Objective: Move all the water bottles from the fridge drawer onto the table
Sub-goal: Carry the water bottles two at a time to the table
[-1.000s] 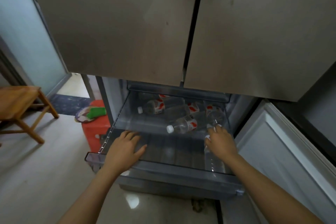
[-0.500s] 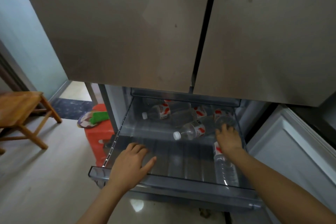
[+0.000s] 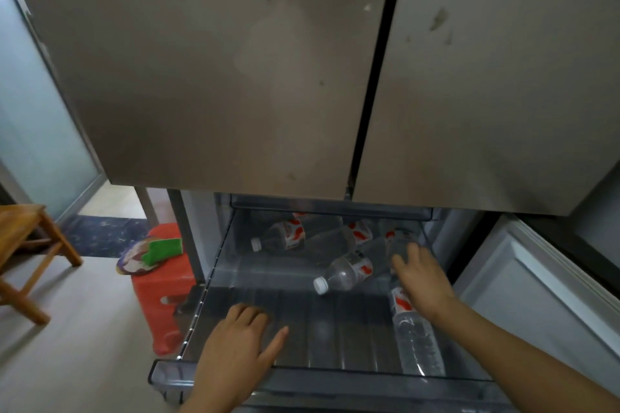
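Drawer (image 3: 335, 379) stands pulled out below two closed upper doors (image 3: 235, 77), whose lower edge overhangs the drawer's rear, at 12 o'clock. We note its bounds: front rim at 6 o'clock, a metal rail along 9 o'clock, and a side wall at 3 o'clock. A white open door panel (image 3: 536, 295) stands just beyond that wall. The ribbed floor shows from the front rim up to the centre bottle.

We count three water bottles with a clear outline, all lying on their sides in the drawer:
- the centre bottle (image 3: 349, 273), cap toward 8 o'clock;
- the rear bottle (image 3: 285, 238) at 11 o'clock, cap toward 9 o'clock;
- the wall bottle (image 3: 417, 345) along 3 o'clock, partly under the right wrist.

Further red-and-white labels show at 12 to 1 o'clock. We cannot fix their count.

The left hand (image 3: 235, 349) lies at 7 o'clock, fingers straight and spread, thumb out, holding nothing. The right hand (image 3: 424, 282) reaches to 2 o'clock, fingers extended over the bottles there, curled round none that we can see.

Outside the drawer at 9 o'clock we count one red stool (image 3: 161, 295) and one wooden stool (image 3: 23, 228).
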`<move>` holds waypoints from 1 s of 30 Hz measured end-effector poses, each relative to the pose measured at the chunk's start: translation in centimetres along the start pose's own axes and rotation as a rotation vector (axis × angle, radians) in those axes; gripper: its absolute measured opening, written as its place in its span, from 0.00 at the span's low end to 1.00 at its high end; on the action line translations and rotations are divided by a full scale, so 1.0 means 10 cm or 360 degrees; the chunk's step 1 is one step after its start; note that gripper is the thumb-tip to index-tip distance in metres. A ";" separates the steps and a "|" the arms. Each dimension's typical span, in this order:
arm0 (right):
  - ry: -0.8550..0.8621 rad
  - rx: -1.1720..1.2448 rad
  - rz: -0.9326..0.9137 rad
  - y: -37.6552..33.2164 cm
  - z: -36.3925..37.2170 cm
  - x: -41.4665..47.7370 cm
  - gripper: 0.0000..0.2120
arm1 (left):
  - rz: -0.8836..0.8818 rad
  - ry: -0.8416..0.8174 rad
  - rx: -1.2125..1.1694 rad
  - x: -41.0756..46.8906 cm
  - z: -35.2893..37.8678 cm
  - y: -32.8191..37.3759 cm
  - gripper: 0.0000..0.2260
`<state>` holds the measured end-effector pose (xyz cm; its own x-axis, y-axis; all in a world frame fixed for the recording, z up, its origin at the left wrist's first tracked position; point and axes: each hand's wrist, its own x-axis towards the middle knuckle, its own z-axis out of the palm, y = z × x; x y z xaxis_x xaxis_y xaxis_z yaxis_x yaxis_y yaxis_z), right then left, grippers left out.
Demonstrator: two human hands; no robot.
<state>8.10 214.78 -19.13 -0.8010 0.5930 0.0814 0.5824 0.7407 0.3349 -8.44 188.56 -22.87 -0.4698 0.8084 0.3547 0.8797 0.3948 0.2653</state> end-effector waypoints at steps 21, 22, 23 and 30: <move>-0.0428 0.0988 0.0014 0.10 -0.94 -0.43 0.14 | -0.0154 -0.0933 -0.0166 0.90 0.25 0.28 0.17; -0.0454 0.0984 0.0015 0.08 -0.90 -0.43 0.14 | -0.0156 -0.0981 -0.0197 0.93 0.34 0.30 0.17; -0.0464 0.0989 0.0021 0.06 -0.87 -0.43 0.13 | -0.0156 -0.1027 -0.0231 0.96 0.42 0.32 0.18; -0.0533 0.1037 0.0115 0.06 -0.83 -0.36 0.16 | -0.0180 -0.1184 -0.0329 1.13 0.78 0.39 0.24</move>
<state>10.16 210.43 -11.43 -0.7330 0.6349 -0.2441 0.6798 0.6716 -0.2945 -9.75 202.65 -24.84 -0.3179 0.8773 -0.3595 0.7635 0.4617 0.4515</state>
